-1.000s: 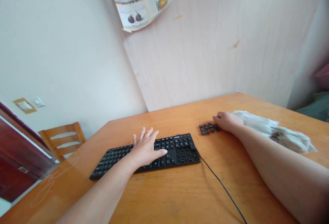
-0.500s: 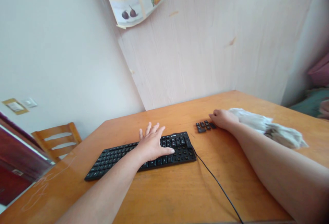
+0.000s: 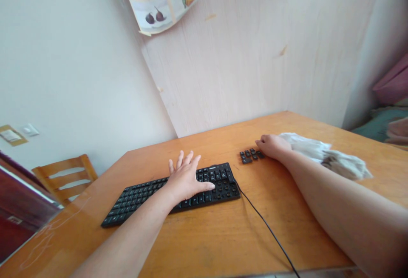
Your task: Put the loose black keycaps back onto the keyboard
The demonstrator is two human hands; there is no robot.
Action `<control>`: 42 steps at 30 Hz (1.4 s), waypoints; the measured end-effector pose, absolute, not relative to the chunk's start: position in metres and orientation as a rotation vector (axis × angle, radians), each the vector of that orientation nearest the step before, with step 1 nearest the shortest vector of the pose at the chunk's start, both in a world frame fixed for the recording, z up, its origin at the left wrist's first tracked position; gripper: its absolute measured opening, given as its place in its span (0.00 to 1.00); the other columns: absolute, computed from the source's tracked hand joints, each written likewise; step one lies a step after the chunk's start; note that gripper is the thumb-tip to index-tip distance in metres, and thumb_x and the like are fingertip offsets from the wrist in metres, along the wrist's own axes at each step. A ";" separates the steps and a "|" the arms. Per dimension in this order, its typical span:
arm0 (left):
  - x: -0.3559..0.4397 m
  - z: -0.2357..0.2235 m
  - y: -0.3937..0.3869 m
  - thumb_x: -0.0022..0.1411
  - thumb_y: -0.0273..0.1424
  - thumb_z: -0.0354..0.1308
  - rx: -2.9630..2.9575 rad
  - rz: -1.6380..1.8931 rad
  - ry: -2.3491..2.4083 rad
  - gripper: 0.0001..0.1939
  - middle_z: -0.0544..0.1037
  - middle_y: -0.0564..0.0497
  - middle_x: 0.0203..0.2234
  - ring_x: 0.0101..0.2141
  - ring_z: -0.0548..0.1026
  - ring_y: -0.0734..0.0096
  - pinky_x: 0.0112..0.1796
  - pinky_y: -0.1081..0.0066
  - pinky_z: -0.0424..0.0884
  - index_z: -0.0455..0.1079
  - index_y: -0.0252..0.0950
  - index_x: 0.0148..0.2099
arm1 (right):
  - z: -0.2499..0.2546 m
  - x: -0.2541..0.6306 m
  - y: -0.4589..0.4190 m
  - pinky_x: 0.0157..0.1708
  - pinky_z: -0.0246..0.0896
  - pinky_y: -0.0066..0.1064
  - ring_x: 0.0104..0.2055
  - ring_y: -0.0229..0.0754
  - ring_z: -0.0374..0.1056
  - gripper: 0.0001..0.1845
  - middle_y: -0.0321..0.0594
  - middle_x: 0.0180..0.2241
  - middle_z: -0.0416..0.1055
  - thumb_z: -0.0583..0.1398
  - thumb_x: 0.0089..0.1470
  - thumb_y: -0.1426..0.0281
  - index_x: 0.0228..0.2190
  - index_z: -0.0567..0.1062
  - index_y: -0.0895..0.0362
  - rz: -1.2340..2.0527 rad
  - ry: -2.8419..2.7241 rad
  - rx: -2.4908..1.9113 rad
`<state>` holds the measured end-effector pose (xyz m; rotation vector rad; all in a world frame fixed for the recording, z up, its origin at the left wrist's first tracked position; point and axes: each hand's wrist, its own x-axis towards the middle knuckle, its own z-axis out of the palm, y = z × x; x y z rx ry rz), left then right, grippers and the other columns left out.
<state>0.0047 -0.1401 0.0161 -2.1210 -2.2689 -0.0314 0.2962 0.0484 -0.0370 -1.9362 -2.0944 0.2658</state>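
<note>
Lying on the wooden table (image 3: pixel 204 244), a black keyboard (image 3: pixel 140 199) sits left of centre. Its long axis runs from side to side on a slant, the left end closer to the viewer and the right end farther off. Its back edge, with a pale logo near the right end, faces the wall; its front edge faces the person. At the right end, a block of bare key sockets (image 3: pixel 227 189) is exposed.

The left hand (image 3: pixel 185 180) lies across the middle of the keyboard, hiding many keys there, and the forearm covers part of the front edge. Its grip is released: fingers spread toward the back edge, thumb stretched to the right near the sockets. How firmly the palm presses cannot be made out.

The right hand (image 3: pixel 273 145) is at the far right, its fingers curled and mostly hidden by the back of the hand, so I cannot tell whether its grip is clenched or grasping anything. Just to its left is a small cluster of loose black keycaps (image 3: pixel 246 160), their legends too small to read. A crumpled white and grey bundle (image 3: pixel 306 147) lies beyond the forearm, partly covered by it. A black cable (image 3: pixel 264 222) runs from the keyboard's right side and is cut off at the bottom.
</note>
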 end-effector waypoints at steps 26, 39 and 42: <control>0.016 0.021 -0.165 0.43 0.64 0.56 -2.165 -0.019 -2.270 0.58 0.41 0.46 0.70 0.67 0.30 0.42 0.61 0.37 0.32 0.48 0.43 0.70 | -0.037 0.296 0.050 0.40 0.64 0.38 0.47 0.54 0.70 0.25 0.50 0.46 0.75 0.48 0.58 0.54 0.41 0.78 0.54 0.245 -2.109 -1.932; 0.032 0.008 -0.175 0.49 0.62 0.55 -2.199 -0.136 -1.975 0.52 0.45 0.44 0.69 0.67 0.32 0.41 0.60 0.36 0.27 0.51 0.41 0.69 | -0.038 0.295 0.050 0.40 0.64 0.38 0.47 0.54 0.70 0.26 0.50 0.46 0.75 0.47 0.58 0.53 0.42 0.78 0.54 0.255 -2.084 -1.942; 0.049 0.002 -0.175 0.49 0.62 0.55 -2.191 -0.180 -1.880 0.51 0.45 0.44 0.69 0.67 0.32 0.41 0.60 0.37 0.26 0.52 0.41 0.69 | -0.038 0.295 0.050 0.40 0.64 0.39 0.47 0.54 0.70 0.26 0.50 0.46 0.75 0.47 0.58 0.54 0.42 0.78 0.54 0.257 -2.080 -1.949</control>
